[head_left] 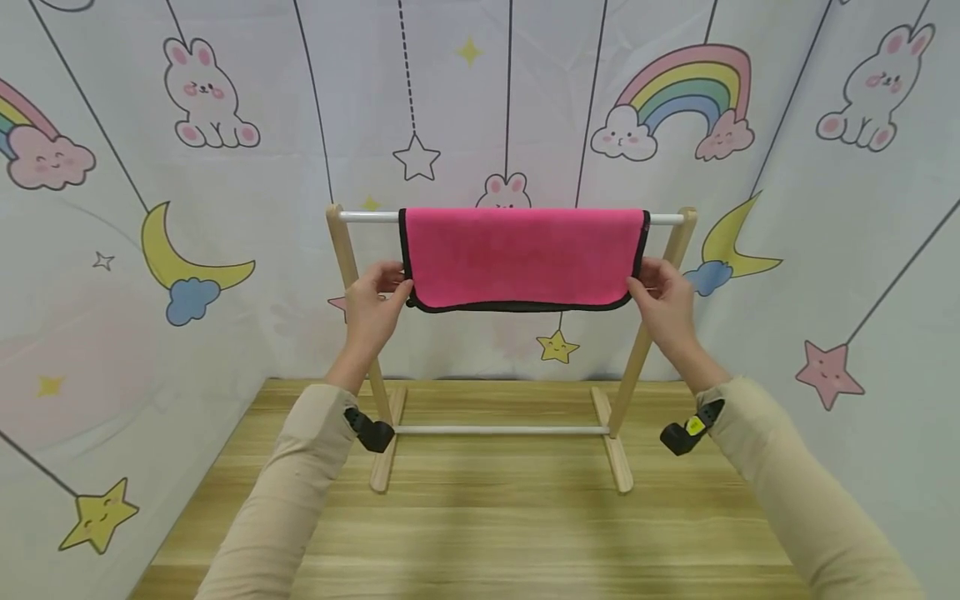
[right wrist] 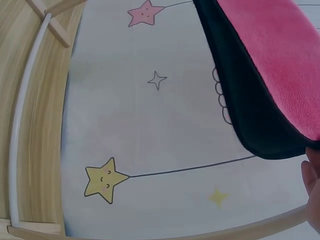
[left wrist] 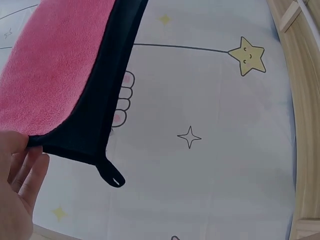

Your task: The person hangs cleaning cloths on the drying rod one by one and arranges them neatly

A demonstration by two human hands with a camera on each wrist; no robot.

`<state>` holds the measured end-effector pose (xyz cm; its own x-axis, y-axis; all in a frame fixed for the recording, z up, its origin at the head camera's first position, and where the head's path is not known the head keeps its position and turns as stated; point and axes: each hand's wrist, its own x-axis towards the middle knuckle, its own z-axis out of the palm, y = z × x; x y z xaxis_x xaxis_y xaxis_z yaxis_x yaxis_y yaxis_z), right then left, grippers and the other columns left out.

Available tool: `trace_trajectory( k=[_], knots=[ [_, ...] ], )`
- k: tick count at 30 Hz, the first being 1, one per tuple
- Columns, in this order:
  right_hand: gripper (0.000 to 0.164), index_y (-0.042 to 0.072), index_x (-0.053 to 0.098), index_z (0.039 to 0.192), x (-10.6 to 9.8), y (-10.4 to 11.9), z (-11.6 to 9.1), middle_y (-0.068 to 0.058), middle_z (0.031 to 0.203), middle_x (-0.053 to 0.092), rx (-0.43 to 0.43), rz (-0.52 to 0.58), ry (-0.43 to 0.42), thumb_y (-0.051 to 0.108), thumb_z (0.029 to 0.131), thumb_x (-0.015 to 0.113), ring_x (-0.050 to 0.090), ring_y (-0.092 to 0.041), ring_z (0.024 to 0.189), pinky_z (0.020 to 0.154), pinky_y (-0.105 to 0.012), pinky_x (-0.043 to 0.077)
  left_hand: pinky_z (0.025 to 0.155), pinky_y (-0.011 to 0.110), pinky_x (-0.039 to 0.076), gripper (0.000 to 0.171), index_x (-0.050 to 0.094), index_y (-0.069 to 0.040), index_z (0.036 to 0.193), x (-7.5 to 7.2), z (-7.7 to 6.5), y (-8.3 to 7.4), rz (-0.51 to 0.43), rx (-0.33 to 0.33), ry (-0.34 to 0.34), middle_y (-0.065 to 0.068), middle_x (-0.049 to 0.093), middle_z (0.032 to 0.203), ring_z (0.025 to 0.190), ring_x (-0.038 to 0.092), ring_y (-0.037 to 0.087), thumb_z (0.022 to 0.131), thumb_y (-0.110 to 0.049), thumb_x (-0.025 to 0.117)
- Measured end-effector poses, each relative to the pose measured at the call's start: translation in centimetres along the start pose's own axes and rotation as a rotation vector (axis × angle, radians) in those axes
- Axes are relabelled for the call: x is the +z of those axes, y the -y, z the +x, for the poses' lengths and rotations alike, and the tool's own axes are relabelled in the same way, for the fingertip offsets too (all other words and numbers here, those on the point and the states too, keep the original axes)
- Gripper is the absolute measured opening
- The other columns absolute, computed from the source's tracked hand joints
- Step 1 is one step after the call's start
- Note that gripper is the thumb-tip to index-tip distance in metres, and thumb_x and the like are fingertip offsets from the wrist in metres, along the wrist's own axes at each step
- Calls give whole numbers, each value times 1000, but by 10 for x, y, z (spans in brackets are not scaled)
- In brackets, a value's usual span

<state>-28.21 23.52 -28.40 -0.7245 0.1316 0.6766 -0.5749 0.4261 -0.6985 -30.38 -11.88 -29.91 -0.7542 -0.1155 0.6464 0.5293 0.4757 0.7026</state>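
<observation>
A pink towel (head_left: 521, 258) with black edging hangs folded over the white top bar (head_left: 367, 217) of a wooden rack. My left hand (head_left: 372, 304) pinches its left edge near the lower corner, thumb in front. On the opposite side my right hand (head_left: 664, 302) pinches the right edge at about the same height. Up close in the left wrist view, the towel (left wrist: 60, 65) looks plush, and a black hanging loop (left wrist: 111, 173) sticks out from the dark rear layer's corner. The right wrist view shows that dark rear layer (right wrist: 240, 100) reaching below the pink front.
The rack's slanted wooden legs (head_left: 633, 367) stand on flat feet (head_left: 613, 442) on a wood-grain table (head_left: 495, 533). A white lower bar (head_left: 502, 430) joins them. Behind and at both sides hangs a pale cloth backdrop (head_left: 292, 333) printed with rabbits, stars, moons and rainbows.
</observation>
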Motion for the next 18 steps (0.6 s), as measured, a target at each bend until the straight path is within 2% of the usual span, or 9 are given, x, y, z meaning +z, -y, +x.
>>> trace_trajectory(
  k=[6, 12, 16, 18],
  knots=[
    [21, -13, 55, 103, 1, -7, -5, -23, 90, 58, 3, -5, -1, -5, 84, 57, 53, 0, 73, 63, -8, 44, 66, 20, 44, 22, 61, 3, 104, 0, -3, 4, -9, 3, 3, 17, 65, 94, 81, 62, 26, 83, -5, 63],
    [21, -13, 55, 102, 1, -9, -6, -21, 91, 59, 7, -10, -1, -4, 84, 58, 53, 2, 73, 64, -8, 44, 65, 21, 44, 23, 61, 2, 104, 1, -2, 6, 11, 17, 2, 16, 66, 92, 81, 62, 25, 83, -7, 64],
    [25, -10, 55, 107, -1, -29, -4, -2, 89, 60, 18, 1, 3, -1, 84, 60, 54, 3, 75, 65, -8, 45, 68, 28, 48, 27, 60, 2, 108, -1, -3, 4, 12, -6, 8, 16, 66, 94, 83, 62, 25, 83, -8, 64],
    [28, -8, 54, 110, -4, -31, -6, -2, 89, 60, 34, 1, 11, 0, 84, 60, 54, 3, 76, 66, -8, 45, 73, 33, 51, 29, 59, 2, 110, -4, -4, 4, 25, -11, 18, 16, 66, 95, 85, 62, 26, 83, -8, 64]
  ],
)
